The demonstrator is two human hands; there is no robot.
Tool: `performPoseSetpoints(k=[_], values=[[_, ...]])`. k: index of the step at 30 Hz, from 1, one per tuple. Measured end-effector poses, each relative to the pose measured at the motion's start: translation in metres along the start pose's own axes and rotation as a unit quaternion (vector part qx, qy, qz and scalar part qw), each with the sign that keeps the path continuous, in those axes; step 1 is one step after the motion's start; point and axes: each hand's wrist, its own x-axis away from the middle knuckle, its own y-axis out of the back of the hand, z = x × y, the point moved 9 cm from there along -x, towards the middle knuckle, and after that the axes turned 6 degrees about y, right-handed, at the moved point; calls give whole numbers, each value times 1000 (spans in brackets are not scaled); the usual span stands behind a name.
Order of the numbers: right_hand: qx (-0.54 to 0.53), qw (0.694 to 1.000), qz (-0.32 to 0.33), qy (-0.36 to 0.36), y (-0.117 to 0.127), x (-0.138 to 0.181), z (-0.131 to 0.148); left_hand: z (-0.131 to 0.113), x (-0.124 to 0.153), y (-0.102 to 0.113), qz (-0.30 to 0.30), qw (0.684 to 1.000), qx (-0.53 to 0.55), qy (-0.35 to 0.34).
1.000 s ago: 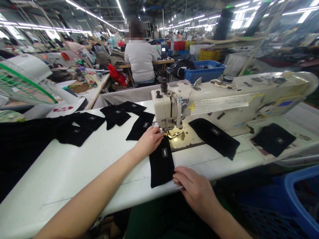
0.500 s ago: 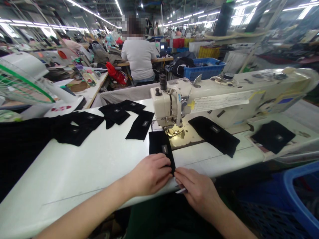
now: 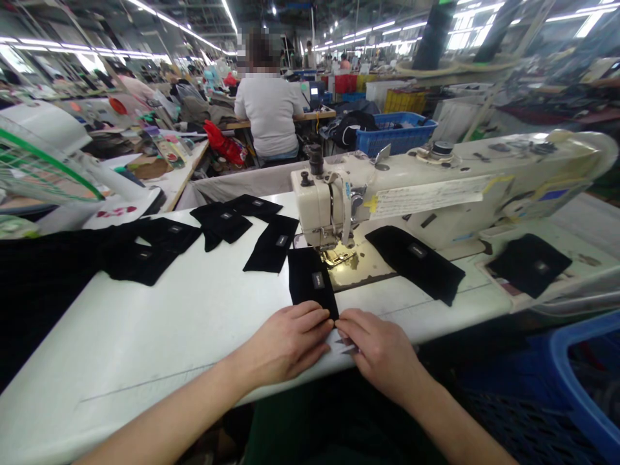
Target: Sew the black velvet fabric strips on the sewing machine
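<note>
A black fabric piece [image 3: 310, 274] with a small grey label [image 3: 318, 279] lies on the white table, its far end beside the presser foot [image 3: 339, 257] of the sewing machine. My left hand [image 3: 290, 339] is closed on its near end, fingertips pinching the near right corner. At that same corner, the thumb and index finger of my right hand [image 3: 380, 345] are pressed together, almost touching the left fingertips. Pointed metal blades, looking like thread snips [image 3: 347, 349], stick out from under my right palm; their handle is hidden.
Several labelled black pieces [image 3: 274, 244] lie left of the machine head [image 3: 317, 213]. Another black piece [image 3: 416, 261] rests under the machine arm, one more [image 3: 530, 265] farther right. A blue basket [image 3: 562, 361] stands at lower right, a fan [image 3: 43, 161] at left. A person [image 3: 268, 116] sits ahead.
Both hands have moved slightly away from me toward the machine, and the black piece has shifted a little with them. The blades under my right hand show at a different angle.
</note>
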Motion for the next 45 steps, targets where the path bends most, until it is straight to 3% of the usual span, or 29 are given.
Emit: performPoseSetpoints(k=[15,30,36,40,45], values=[[77,995,47,-38,0,-50,-29,46,-23,5,-5,999,-33,11],[95,993,24,-58,5,-79,-40,92,-46,12,0,999,-42,31],[95,991,-57,-70,28,-61,-45,106,-49,11,-4,998,-39,45],[118,972,-159,-125,65,-34,-72,107,-47,10,-18,998,-42,50],[159,948,-200,-189,92,-4,-104,105,-48,10,-20,998,-46,43]])
